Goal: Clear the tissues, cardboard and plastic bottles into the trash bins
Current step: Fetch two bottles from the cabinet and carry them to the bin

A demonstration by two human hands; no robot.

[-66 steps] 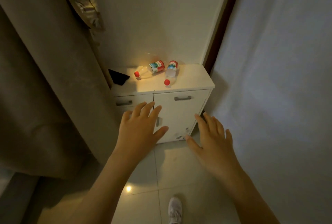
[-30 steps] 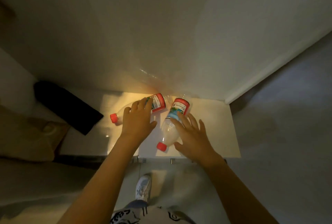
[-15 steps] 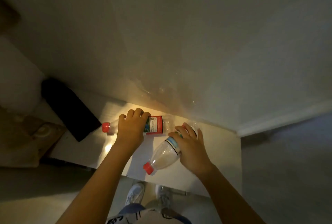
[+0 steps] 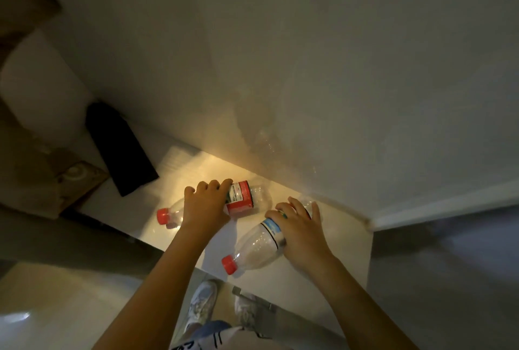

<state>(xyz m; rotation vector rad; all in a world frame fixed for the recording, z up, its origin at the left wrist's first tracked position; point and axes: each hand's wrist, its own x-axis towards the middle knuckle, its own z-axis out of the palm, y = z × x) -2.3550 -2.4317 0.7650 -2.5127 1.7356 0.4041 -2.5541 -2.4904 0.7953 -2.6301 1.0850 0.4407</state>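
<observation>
Two clear plastic bottles with red caps lie on the white cabinet top point(image 4: 345, 248). The left bottle point(image 4: 244, 198) has a red label and points its cap left; my left hand point(image 4: 205, 206) is wrapped over its middle. The right bottle point(image 4: 258, 245) has a blue-and-white label and its cap aims toward me; my right hand point(image 4: 300, 231) grips its upper body near the label. Both bottles look empty. Whether either bottle has left the surface I cannot tell.
A black flat object point(image 4: 120, 150) leans at the cabinet's left end against the wall. A brown patterned cushion or fabric point(image 4: 56, 181) sits further left. The pale wall point(image 4: 280, 68) rises right behind the bottles. My shoes point(image 4: 202, 304) stand on the tiled floor below.
I walked up to the cabinet and reached over it. Both hands went from open above the bottles to closed around them; the right bottle turned slightly, cap toward me.
</observation>
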